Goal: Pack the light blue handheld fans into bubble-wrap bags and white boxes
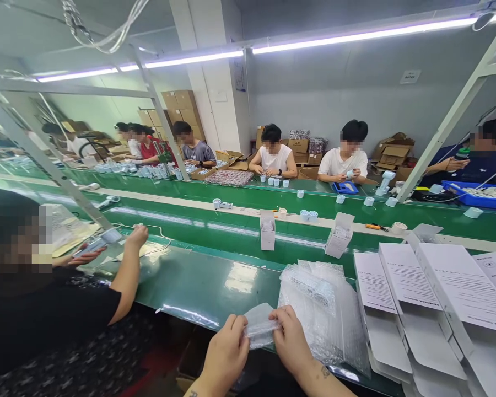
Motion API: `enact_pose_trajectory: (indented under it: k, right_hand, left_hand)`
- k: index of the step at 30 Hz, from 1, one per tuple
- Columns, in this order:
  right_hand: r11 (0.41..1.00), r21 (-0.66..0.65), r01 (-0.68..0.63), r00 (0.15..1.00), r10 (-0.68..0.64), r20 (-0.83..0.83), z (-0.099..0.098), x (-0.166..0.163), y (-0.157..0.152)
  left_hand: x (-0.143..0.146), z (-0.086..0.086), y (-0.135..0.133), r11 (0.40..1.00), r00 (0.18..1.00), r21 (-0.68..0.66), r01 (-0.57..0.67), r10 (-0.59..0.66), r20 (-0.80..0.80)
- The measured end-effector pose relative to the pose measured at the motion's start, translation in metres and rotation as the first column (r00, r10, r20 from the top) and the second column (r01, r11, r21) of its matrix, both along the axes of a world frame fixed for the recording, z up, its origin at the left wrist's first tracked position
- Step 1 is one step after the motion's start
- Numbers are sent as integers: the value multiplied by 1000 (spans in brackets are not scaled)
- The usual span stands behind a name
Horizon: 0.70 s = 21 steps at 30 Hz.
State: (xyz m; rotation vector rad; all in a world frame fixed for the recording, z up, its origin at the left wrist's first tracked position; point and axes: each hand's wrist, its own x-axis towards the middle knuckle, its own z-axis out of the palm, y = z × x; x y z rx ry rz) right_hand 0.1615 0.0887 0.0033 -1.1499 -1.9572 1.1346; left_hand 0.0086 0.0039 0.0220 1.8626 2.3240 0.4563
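My left hand [227,353] and my right hand [290,341] both pinch a small clear bubble-wrap bag [261,326] at the near edge of the green bench [206,286]. Just right of my right hand lies a pile of the same bubble-wrap bags [326,309]. Further right sits a stack of flat white cartons [434,309] with printed sheets on top.
Two upright open white boxes [267,230] [339,236] stand on the green conveyor belt [198,223]. A co-worker in dark clothes [45,314] sits at my left, hands on the bench. Several people work along the far side, among small cups, cardboard boxes and a blue tray [479,196].
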Motion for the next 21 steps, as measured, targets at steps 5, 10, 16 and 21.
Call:
enact_pose_trajectory:
  k: [5,10,16,21]
  right_hand:
    - [989,-128,-76,997,76,-2,7,-6,-12]
    - [986,-154,-67,995,78,66,-3,-3,-15]
    - [772,-546,-326,940,201,-276,-14,10,-12]
    - [756,-591,-280,894,-19,-447,-20,13,-7]
  left_hand:
    - [1,-2,-3,998,992,-59,33,-25,121]
    - [-4,-5,-2,998,981,-4,-55,55,185]
    - [-1,-14,-4,990,960,-128,-61,93,264]
    - [-5,38,10,998,800,60,-5,-32,599]
